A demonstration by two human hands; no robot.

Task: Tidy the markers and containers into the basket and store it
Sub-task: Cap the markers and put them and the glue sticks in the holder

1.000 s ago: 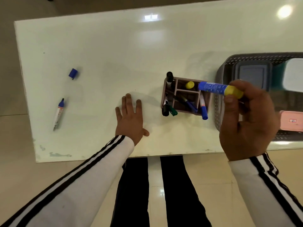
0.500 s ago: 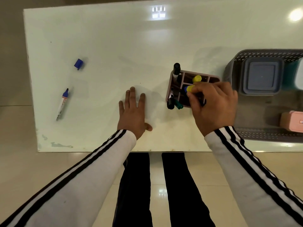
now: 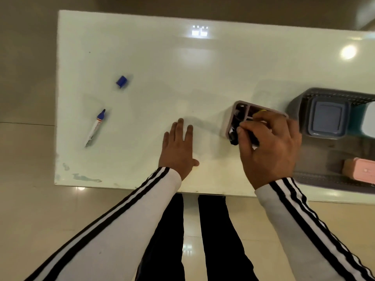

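Note:
A pink divided marker holder (image 3: 231, 118) stands on the white table (image 3: 203, 78), with black markers (image 3: 233, 136) and a yellow cap (image 3: 261, 111) showing in it. My right hand (image 3: 269, 147) lies over the holder, fingers curled onto the markers and hiding most of them; whether it grips one is hidden. My left hand (image 3: 178, 147) rests flat on the table left of the holder, holding nothing. A blue-tipped uncapped marker (image 3: 94, 128) and its blue cap (image 3: 121, 81) lie apart at the far left. The grey basket (image 3: 294, 106) sits to the right of the holder.
Inside the basket are a grey-blue lidded container (image 3: 326, 118), a white-and-teal container (image 3: 370, 120) at the frame edge and a pink box (image 3: 361, 172). The table's near edge runs just in front of my wrists, with my legs and tiled floor below.
My right hand carried the blue marker with the yellow cap down into the holder and now covers the holder. My left hand has stayed flat in place.

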